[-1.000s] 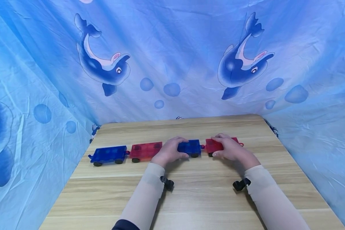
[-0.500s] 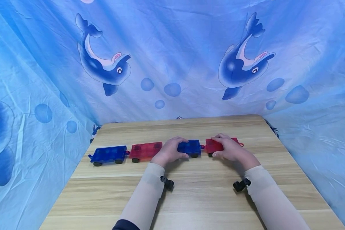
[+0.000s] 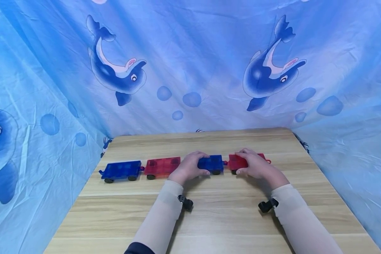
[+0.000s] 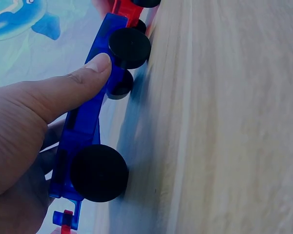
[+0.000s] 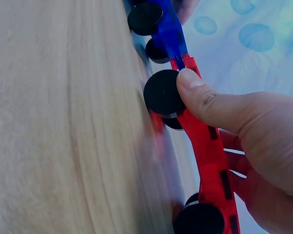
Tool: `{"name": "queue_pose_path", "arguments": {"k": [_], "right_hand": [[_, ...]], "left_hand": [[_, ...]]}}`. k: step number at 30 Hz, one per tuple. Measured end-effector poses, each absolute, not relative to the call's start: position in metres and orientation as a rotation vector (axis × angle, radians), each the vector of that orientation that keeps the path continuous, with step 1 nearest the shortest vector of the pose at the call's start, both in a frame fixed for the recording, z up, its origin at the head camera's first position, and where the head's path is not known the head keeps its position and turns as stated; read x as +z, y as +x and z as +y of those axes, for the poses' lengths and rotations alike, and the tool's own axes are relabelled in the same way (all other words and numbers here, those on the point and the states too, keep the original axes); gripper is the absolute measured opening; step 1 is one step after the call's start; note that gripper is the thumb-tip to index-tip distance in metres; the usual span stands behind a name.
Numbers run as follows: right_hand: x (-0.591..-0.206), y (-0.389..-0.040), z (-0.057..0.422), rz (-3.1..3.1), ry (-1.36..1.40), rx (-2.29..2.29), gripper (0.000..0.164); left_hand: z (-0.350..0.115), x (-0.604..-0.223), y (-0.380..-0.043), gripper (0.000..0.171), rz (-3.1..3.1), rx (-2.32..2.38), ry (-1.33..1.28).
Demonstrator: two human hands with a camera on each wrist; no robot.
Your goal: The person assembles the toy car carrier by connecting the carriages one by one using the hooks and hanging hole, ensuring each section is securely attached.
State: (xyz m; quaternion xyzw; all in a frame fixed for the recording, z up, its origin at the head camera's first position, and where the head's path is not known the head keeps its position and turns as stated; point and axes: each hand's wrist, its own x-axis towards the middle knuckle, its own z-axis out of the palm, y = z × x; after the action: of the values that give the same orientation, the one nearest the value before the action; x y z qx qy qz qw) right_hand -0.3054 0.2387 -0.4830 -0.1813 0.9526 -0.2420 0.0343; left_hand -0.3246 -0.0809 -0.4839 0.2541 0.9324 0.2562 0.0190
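Several toy train cars with black wheels stand in one row, alternating blue and red. My left hand (image 3: 189,167) grips a blue car (image 3: 214,163), its thumb on the near side and fingers across the far side. In the left wrist view that blue car (image 4: 83,122) has a hook at its rear, meeting a small red piece. My right hand (image 3: 253,165) holds the rightmost red car (image 3: 235,161), which joins the blue one at a coupling. The right wrist view shows the thumb on this red car (image 5: 205,141) beside a front wheel.
To the left, a red car (image 3: 162,167) and a blue car (image 3: 122,170) are coupled in the same row. All stand on a wooden table (image 3: 222,211). A blue dolphin-print curtain (image 3: 190,53) hangs behind and at both sides.
The whole head view shifts slightly. Both hands keep their hold on the same two cars, and the row looks unchanged.
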Motion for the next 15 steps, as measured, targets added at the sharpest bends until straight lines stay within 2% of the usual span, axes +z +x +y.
{"name": "queue_pose_path", "arguments": {"k": [7, 15], "right_hand": [[-0.482, -0.305, 0.240, 2.943, -0.541, -0.747, 0.093], [-0.474, -0.307, 0.243, 2.978, -0.565, -0.828, 0.084]], "left_hand": [[-0.081, -0.483, -0.323, 0.068, 2.894, 0.848, 0.796], [-0.103, -0.474, -0.322, 0.061, 2.887, 1.008, 0.832]]}}
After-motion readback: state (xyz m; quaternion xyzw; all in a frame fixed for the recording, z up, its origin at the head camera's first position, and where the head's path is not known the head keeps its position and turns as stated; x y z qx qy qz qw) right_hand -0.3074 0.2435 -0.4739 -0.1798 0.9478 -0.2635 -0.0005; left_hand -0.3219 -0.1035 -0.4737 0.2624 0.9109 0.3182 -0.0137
